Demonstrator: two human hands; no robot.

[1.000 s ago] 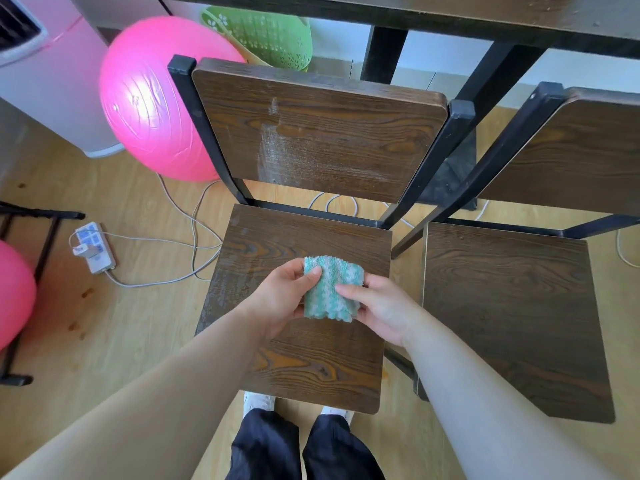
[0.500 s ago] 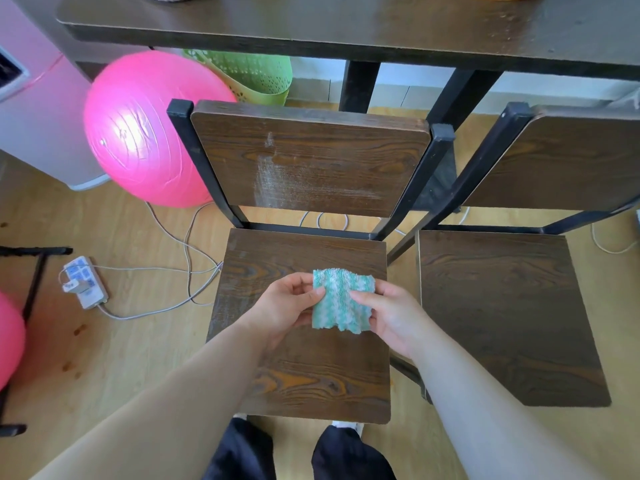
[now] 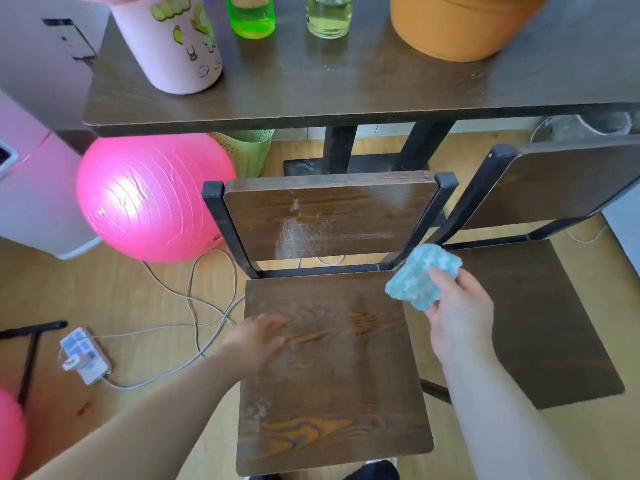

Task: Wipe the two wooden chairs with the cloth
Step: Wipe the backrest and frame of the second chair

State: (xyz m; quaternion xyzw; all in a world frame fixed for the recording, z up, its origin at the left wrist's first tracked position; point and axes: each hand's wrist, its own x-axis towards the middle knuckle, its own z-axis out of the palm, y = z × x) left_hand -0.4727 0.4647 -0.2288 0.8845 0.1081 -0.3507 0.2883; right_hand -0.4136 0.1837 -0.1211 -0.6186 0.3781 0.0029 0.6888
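Right hand [image 3: 457, 317] grips cloth [image 3: 420, 275]; left hand [image 3: 256, 341] spread over left chair [image 3: 332, 375], table [image 3: 311, 91] behind

L hand [image 3: 258, 336] motion-blurred, edges soft | R hand [image 3: 457, 317] fingers mostly behind cloth [image 3: 420, 275] | R chair [image 3: 554, 323] cut by R edge | pink cup [image 3: 173, 46], green bottle [image 3: 251, 19], orange tub [image 3: 460, 26] cut at top | green basket [image 3: 247, 150] half hidden under bench [image 3: 346, 95]
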